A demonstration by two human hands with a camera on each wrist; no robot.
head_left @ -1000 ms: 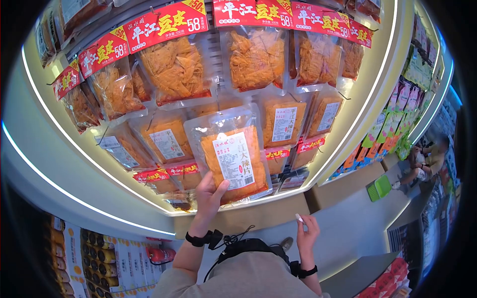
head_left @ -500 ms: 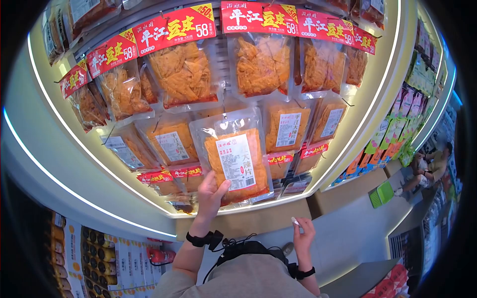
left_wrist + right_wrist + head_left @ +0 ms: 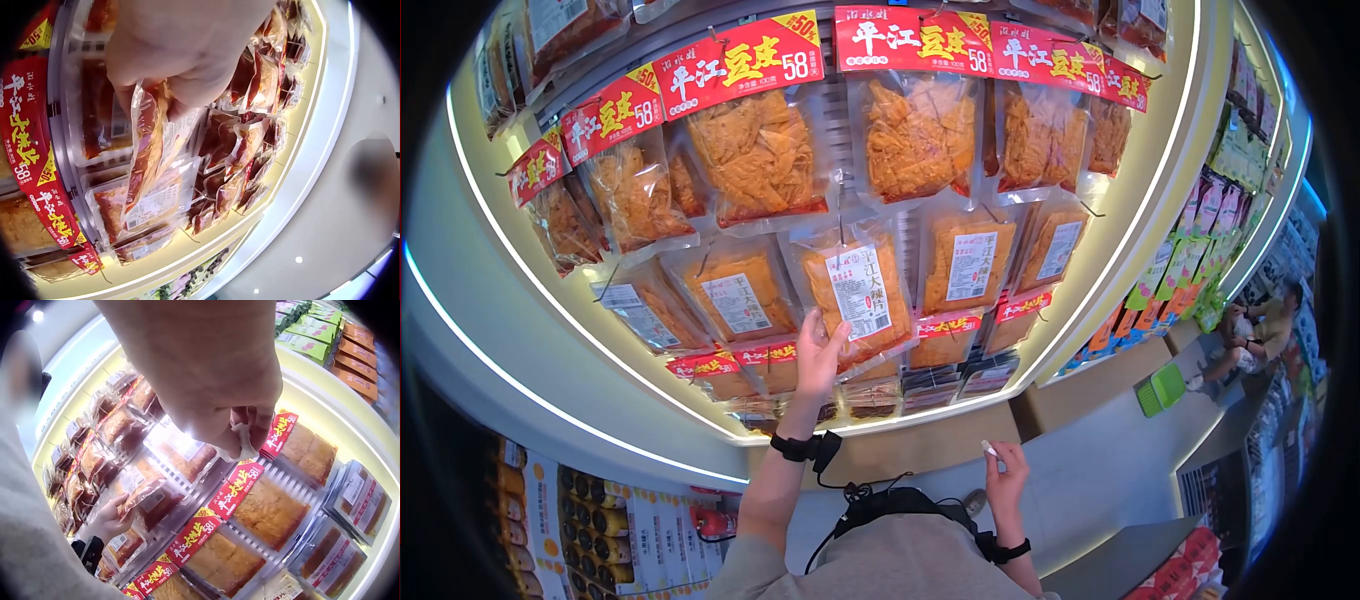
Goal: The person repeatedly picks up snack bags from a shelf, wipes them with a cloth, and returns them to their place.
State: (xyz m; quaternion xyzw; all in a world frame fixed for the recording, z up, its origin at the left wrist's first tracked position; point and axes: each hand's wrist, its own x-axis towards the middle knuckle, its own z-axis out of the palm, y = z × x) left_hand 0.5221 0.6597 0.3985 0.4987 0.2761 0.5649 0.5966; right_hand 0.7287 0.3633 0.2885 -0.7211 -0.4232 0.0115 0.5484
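Observation:
My left hand (image 3: 818, 352) grips a clear vacuum-sealed packet (image 3: 855, 290) of orange spicy snack slices by its lower left edge, thumb across the front. The packet has a white printed label and stands in line with the middle row of like packets on the rack. In the left wrist view the held packet (image 3: 145, 147) is seen edge-on, pinched between thumb and fingers. My right hand (image 3: 1006, 476) is low in front of the rack, away from the packets, and pinches a small crumpled white piece (image 3: 245, 441) that looks like tissue.
Hanging packets (image 3: 755, 155) with red header cards (image 3: 740, 52) fill the row above. Metal hooks stick out between packets. A lit shelf rim (image 3: 960, 408) curves below. To the right are green pouches (image 3: 1155, 270), a green basket (image 3: 1162, 388) and a seated person (image 3: 1268, 330).
My left hand has moved the packet up and away from me, into the row of like packets, uncovering the lower packets. My right hand stays nearly in place, still pinching the white piece.

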